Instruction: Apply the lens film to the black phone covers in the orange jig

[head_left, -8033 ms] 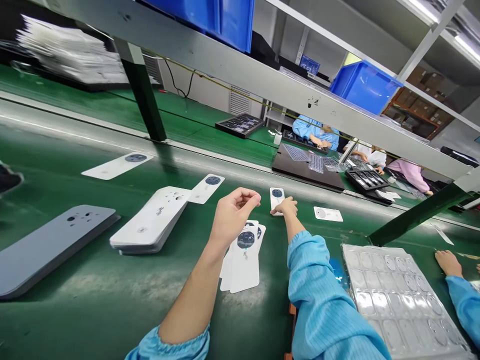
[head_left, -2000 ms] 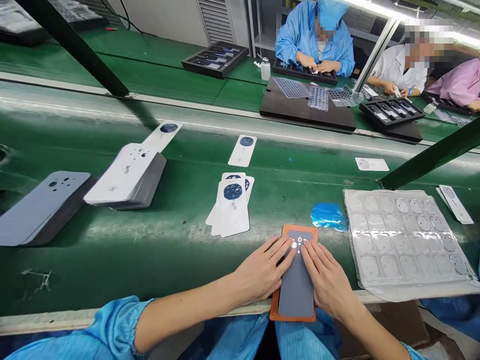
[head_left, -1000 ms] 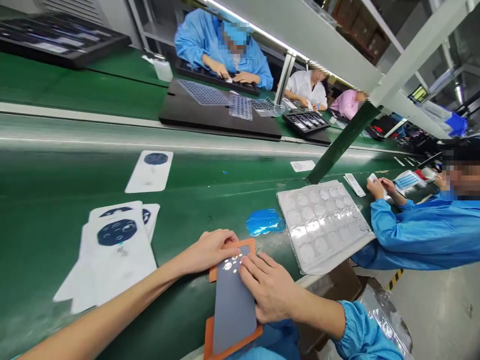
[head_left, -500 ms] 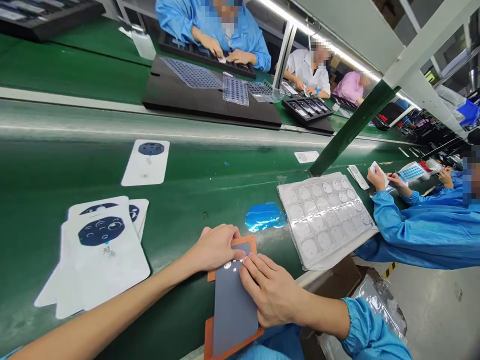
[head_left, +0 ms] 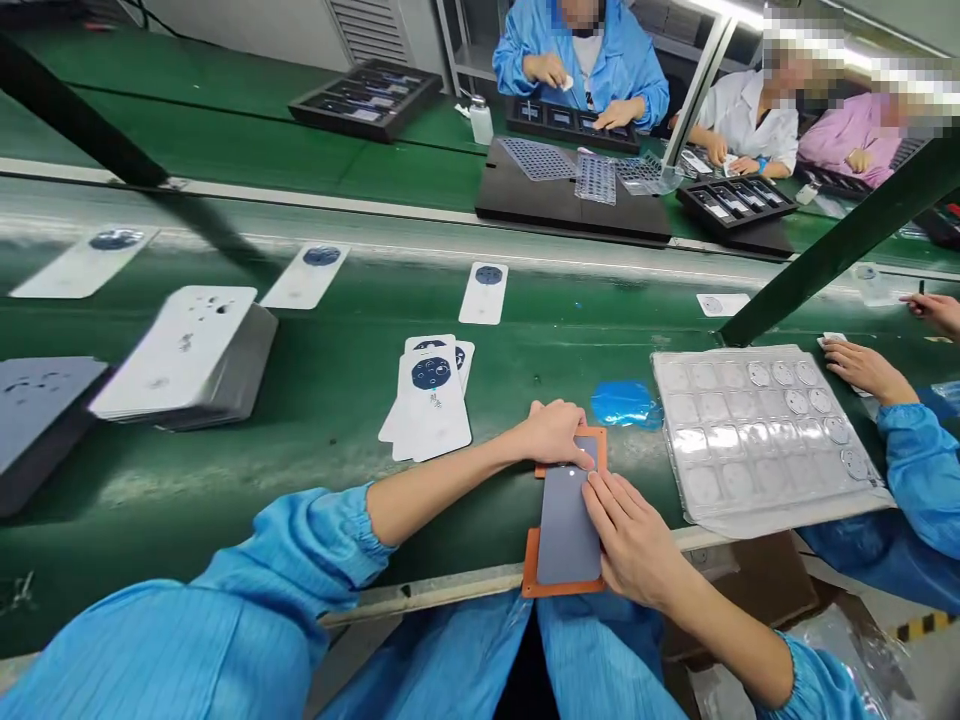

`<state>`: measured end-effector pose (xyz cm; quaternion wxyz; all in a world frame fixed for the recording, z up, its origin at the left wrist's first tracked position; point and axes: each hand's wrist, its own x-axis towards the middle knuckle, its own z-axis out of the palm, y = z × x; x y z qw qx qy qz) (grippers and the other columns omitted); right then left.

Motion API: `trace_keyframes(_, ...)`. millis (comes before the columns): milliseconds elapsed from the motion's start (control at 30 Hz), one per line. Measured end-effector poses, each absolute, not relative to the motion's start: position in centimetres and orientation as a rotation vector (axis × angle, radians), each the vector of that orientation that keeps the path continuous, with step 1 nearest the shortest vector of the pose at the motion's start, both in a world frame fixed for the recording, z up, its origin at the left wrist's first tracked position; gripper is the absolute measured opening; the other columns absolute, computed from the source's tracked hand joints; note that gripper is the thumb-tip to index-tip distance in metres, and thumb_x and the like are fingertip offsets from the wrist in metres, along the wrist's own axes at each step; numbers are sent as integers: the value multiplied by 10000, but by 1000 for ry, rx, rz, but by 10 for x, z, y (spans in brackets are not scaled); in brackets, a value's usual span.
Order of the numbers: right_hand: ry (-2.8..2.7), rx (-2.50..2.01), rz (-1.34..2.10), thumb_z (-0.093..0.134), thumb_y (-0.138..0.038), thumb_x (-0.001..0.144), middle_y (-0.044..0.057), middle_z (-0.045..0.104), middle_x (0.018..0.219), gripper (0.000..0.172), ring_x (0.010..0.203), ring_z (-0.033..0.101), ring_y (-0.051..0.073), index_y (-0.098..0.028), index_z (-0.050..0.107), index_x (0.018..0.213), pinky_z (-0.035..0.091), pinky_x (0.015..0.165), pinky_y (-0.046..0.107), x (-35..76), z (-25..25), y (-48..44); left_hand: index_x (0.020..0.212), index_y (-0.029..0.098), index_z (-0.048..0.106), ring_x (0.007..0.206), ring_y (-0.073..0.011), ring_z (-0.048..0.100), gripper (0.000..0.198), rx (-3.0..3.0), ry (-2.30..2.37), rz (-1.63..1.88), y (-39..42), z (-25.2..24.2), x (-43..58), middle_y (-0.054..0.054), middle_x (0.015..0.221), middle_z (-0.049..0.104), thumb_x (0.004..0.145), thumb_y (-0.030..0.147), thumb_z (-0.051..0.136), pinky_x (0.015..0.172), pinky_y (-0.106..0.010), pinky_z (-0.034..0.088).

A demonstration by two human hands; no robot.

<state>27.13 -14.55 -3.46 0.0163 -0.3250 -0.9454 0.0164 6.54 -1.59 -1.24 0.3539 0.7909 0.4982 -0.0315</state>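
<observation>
A grey phone back panel with small holes near its top lies in an orange frame at the table's front edge. My left hand is closed over the upper end, its thumb pressing on the panel by the holes. From the right, my right hand grips the panel's side, straight fingers held together with their tips near the left thumb. Its thumb is hidden, and whether anything small sits under the fingertips cannot be made out. A crumpled blue film lies just beyond.
White panels with dark round film overlap left of my hands. Further left stand a white panel stack and a grey stack. A clear tray sits to the right, near a green post. Co-workers sit opposite and at right.
My view has swung left and back, bringing the panel stacks into sight. Both hands stay on the panel, the right fingertips still close to the left thumb.
</observation>
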Motion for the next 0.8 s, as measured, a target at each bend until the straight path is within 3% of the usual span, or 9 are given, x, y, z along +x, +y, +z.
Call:
trace_keyframes(267,-2968,-1038,131,559,-243,767,280,331,1540,776,1458,261,395,45,359,1460,267,1204,509,269,-34,-143,907,170,623,1065,-321,565,403,2066,1325,-210,-18,-12,79,-139,1089,664,714,511,716,882,-415,405)
trace_keyframes(567,-2969,-1048,88,565,-296,809,242,335,1555,715,1450,305,343,-15,407,1447,280,1199,462,270,-30,-139,999,188,616,1050,-284,592,459,2053,1233,-197,-10,-5,70,-94,1080,674,685,505,723,857,-346,418)
trace_keyframes(800,-2984,-1038,126,580,-289,794,264,285,1569,737,1471,235,384,2,391,1444,253,1200,501,270,-31,-139,1004,164,600,1098,-314,552,403,2048,1274,-176,-20,-9,74,-140,1111,652,750,469,665,887,-403,407)
